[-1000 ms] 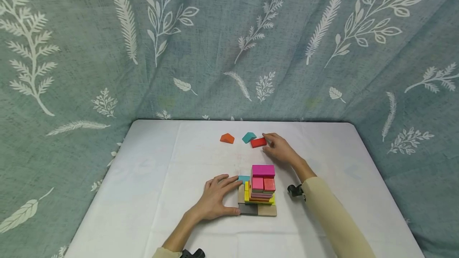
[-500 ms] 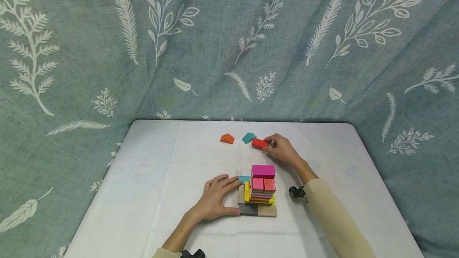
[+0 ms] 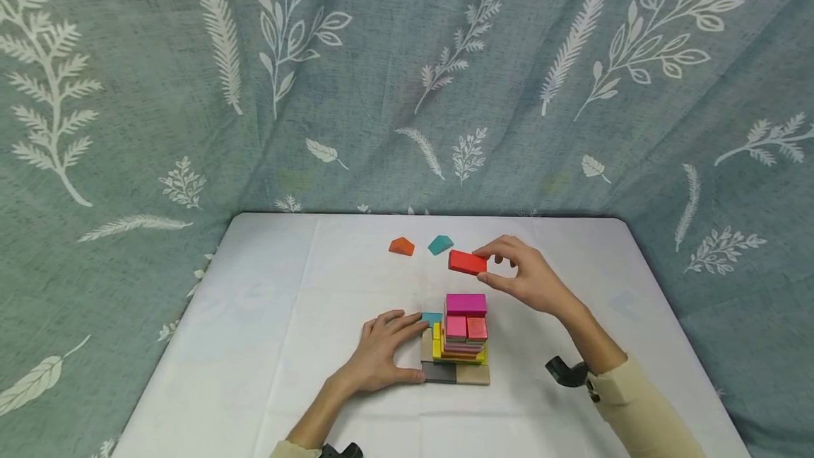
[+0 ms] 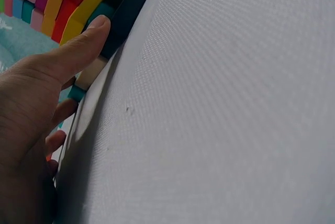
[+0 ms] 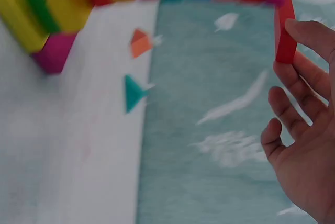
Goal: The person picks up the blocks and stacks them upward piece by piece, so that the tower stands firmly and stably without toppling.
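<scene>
A red rectangular block (image 3: 466, 262) is pinched by its right end between the thumb and fingers of my right hand (image 3: 533, 278), raised beyond the tower in the head view. The same red block (image 5: 285, 31) appears upright at upper right in the right wrist view. Colorful stacked blocks form a tower (image 3: 466, 304) topped by a magenta block. My left hand (image 3: 376, 353) rests at the left of the tower's base, fingers fairly straight. Its thumb touches or nearly touches the dark grey base block (image 3: 439, 372); its forefinger reaches the blue base block (image 3: 432, 319).
An orange block (image 3: 401, 246) and a teal block (image 3: 440, 244), each with a pointed side, lie toward the far edge of the white-covered table (image 3: 267, 288). A leaf-patterned green cloth (image 3: 381, 90) hangs behind it.
My right hand took hold of the red block, lifted it off the table beside the teal block and brought it slightly right and nearer. My left hand has stayed put.
</scene>
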### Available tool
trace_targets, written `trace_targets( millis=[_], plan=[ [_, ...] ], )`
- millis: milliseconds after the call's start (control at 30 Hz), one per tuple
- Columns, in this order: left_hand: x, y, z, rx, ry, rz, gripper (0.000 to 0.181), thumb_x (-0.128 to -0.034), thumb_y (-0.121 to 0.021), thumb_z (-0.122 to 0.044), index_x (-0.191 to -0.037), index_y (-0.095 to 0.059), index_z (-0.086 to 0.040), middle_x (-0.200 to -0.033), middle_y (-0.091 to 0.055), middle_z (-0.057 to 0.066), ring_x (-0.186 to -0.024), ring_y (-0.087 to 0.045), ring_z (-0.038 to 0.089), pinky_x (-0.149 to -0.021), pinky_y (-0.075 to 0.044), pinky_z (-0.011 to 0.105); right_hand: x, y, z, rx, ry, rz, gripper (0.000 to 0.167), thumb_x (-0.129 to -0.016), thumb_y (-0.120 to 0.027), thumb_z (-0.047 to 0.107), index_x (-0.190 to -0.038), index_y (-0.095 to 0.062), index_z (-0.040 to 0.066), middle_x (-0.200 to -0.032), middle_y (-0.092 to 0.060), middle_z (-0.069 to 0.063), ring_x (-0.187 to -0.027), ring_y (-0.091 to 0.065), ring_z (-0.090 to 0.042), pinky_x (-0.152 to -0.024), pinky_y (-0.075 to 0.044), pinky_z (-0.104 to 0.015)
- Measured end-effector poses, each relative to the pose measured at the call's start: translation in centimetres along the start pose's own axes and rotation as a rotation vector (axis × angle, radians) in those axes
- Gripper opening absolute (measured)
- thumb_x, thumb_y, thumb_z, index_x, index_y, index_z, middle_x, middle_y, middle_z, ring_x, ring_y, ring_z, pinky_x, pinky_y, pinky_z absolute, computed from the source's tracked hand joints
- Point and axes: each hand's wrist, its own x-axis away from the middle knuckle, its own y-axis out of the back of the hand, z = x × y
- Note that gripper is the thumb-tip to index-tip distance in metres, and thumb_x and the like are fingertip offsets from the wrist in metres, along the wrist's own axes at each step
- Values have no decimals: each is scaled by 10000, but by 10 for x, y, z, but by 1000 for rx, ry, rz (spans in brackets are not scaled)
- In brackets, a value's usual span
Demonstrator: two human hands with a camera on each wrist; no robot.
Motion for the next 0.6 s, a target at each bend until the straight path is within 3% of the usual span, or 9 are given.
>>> trace_targets(
  millis=[267, 600],
  plan=[
    [0, 1, -2, -14, -10, -12, 899, -762, -749, -678, -1524, -445, -310, -1587, -398, -52, -1455, -279, 298, -1056, -219, 602, 39, 12, 39, 15, 107, 60, 379, -867, -810, 298, -1219, -675, 334, -1171, -620, 179, -1066, -541, -71, -859, -501, -334],
    [0, 1, -2, -1, -1, -1, 905, -754, -749, -684, -1525, -442, -322, -1590, -392, -59, -1465, -268, 289, -1072, -211, 601, 59, 9, 48, 150, 118, 131, 384, -827, -844, 298, -1169, -682, 363, -1143, -590, 236, -1110, -527, -26, -890, -532, -353]
  ],
)
